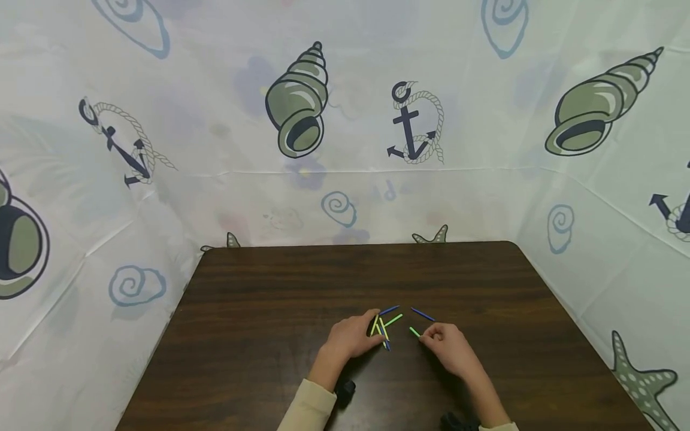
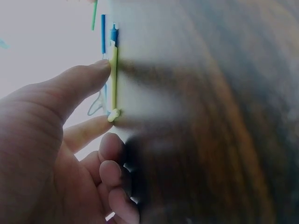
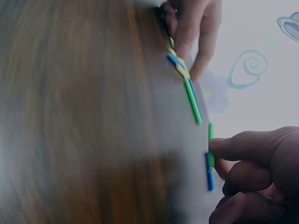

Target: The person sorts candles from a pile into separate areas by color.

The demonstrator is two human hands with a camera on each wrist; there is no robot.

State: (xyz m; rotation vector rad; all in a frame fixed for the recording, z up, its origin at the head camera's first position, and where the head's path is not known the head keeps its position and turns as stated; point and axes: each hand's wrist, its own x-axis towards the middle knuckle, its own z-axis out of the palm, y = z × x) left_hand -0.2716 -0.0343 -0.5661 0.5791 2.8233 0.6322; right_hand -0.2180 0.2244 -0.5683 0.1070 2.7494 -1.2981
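My right hand point(image 1: 447, 347) pinches a short bright-green stick point(image 1: 414, 331) between thumb and index finger. Just beyond that hand, a blue stick point(image 1: 423, 314) lies on the table. My left hand point(image 1: 350, 335) is at a small cluster of sticks, its thumb and index finger spread apart and touching them at the near left side. Yellow sticks point(image 1: 374, 324) lean across blue ones there, with another green stick point(image 1: 394, 319) and a blue stick point(image 1: 389, 310) pointing to the right. In the left wrist view, the thumb and index finger touch a yellow stick point(image 2: 114, 79); the other fingers curl loosely.
A dark brown wooden table point(image 1: 259, 299) is under both hands. White cloth point(image 1: 366, 203) printed with shells, anchors and starfish surrounds it at the back and sides. Black devices point(image 1: 346, 392) are at the wrists.
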